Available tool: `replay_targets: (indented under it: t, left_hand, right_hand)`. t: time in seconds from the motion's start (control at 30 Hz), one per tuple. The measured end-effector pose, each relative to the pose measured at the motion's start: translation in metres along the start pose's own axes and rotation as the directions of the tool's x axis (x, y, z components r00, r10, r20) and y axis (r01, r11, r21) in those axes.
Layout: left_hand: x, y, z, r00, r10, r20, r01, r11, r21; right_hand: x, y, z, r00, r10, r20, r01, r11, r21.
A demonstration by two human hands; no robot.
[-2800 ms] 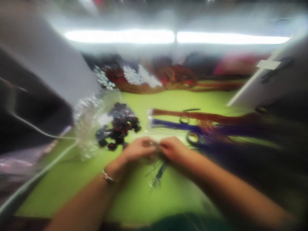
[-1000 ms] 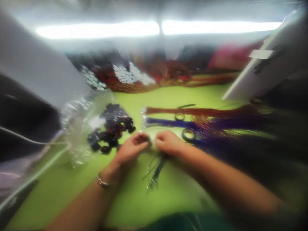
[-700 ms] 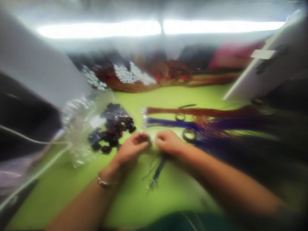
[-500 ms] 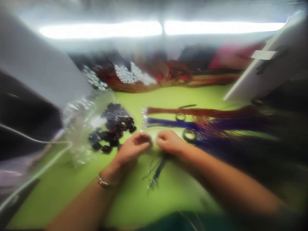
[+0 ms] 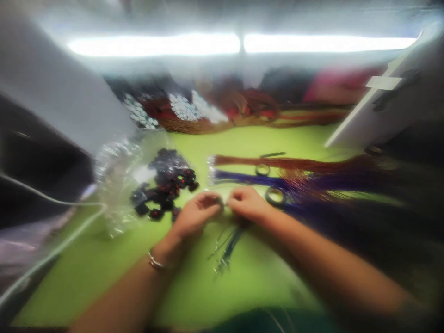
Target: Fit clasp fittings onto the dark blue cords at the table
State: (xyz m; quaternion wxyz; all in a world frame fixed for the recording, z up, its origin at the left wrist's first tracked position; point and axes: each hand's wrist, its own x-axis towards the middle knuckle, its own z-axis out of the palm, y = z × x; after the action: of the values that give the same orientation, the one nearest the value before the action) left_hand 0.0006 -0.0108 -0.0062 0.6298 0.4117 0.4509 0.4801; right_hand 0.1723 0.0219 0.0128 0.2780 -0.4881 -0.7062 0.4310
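Note:
Over the middle of the green table [image 5: 187, 286], my left hand [image 5: 199, 212] is closed around a small dark piece [image 5: 218, 202] at its fingertips. Close beside it on the right, my right hand [image 5: 247, 203] is pinched, and what its fingertips hold is too small to make out. A narrow gap separates the two hands. Dark wires [image 5: 231, 247] with small metal ends come out below my right hand and lie on the table. Left of my left hand is a pile of black connectors [image 5: 166, 192], partly in a clear plastic bag [image 5: 120, 185].
Brown wires [image 5: 243, 160] and blue wires [image 5: 239, 175] with white ends run right behind my hands. Two tape rolls [image 5: 262, 169] [image 5: 275, 196] lie by them. More wires with white connectors [image 5: 183, 107] line the back. Grey panels stand at both sides.
The whole view has shifted slightly, so things appear a little further right. My hands stay close together with almost the same grip.

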Motion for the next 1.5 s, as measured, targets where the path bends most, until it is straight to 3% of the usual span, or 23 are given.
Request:
replay_targets:
  t: [0.13,0.33,0.63,0.93,1.2,1.37,1.5]
  left_hand:
    - [0.000,0.000,-0.001,1.000,-0.001,-0.010,0.001,1.000,-0.014]
    - [0.003,-0.005,-0.006,0.996,0.092,-0.003,-0.091,0.990,0.109]
    - [0.002,-0.003,-0.005,0.998,0.056,-0.010,-0.056,0.997,0.048]
    - [0.003,-0.007,-0.007,0.990,0.121,0.073,-0.132,0.974,0.183]
    - [0.003,-0.012,0.001,0.993,0.103,0.054,-0.109,0.984,0.139]
    - [0.002,-0.010,0.004,1.000,0.026,-0.006,-0.026,0.999,-0.033]
    - [0.001,-0.009,0.004,1.000,-0.012,-0.019,0.010,0.993,-0.119]
  right_hand:
    - [-0.001,-0.001,0.000,0.999,-0.011,-0.031,0.012,0.999,0.036]
    - [0.000,0.003,0.002,0.997,-0.068,-0.046,0.067,0.997,-0.027]
    - [0.000,0.002,0.002,0.997,-0.047,-0.057,0.044,0.998,-0.040]
    - [0.000,0.004,0.003,0.999,-0.040,0.014,0.040,0.998,-0.051]
    - [-0.001,0.009,0.006,0.998,-0.061,0.002,0.061,0.990,-0.127]
    - [0.007,-0.007,-0.013,0.988,-0.151,0.010,0.147,0.939,-0.311]
    - [0.038,-0.029,-0.034,0.990,-0.141,0.002,0.111,0.773,-0.625]
